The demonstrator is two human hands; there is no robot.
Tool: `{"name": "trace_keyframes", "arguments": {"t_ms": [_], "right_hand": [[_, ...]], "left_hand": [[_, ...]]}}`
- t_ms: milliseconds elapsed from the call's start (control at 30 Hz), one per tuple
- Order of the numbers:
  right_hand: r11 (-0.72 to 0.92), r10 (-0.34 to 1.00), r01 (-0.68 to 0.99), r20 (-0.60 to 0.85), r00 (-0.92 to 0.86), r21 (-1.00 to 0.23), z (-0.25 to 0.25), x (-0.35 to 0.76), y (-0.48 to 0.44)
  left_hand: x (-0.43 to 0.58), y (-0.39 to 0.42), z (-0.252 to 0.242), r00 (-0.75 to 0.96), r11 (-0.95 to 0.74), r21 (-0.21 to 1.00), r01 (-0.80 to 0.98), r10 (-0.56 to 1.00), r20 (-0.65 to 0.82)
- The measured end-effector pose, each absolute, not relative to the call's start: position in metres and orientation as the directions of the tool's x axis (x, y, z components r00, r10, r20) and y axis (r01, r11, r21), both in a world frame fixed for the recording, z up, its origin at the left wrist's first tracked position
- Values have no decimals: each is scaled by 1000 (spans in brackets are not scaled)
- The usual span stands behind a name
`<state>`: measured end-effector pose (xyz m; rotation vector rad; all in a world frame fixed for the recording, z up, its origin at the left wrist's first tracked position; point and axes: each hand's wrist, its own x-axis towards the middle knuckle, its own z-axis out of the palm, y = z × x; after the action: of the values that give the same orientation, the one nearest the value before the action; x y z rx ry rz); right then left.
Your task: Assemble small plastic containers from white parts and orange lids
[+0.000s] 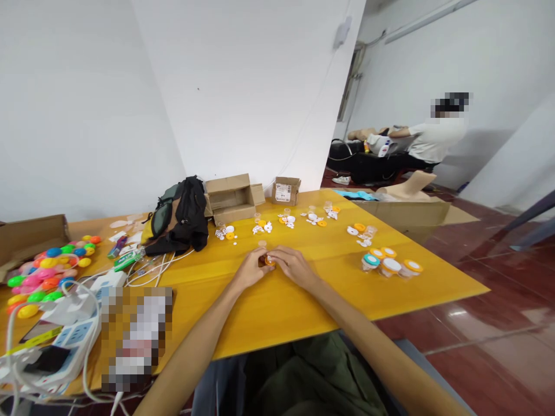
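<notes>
One small orange-and-white piece [269, 261] is held between the left hand [250, 270], curled around it, and the right hand [296, 266], which pinches it, over the table [295, 312]. Just beyond the hands sits a translucent cup [262, 244]; farther off, loose white parts [291, 219], then an open cardboard box [232, 200].

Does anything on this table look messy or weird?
Yes, at the left: long white cables loop over blue-and-white plastic power strips in a tangle. They look messy because they bend and cross.
</notes>
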<state>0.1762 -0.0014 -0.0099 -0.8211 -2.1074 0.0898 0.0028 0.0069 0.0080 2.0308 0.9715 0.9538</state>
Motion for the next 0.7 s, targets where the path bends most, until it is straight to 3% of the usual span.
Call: {"name": "trace_keyframes", "arguments": {"t_ms": [700], "right_hand": [[752, 643, 508, 634, -429, -419, -5, 176, -4]], "left_hand": [[1, 10, 5, 456, -479, 821, 311, 833, 314]]}}
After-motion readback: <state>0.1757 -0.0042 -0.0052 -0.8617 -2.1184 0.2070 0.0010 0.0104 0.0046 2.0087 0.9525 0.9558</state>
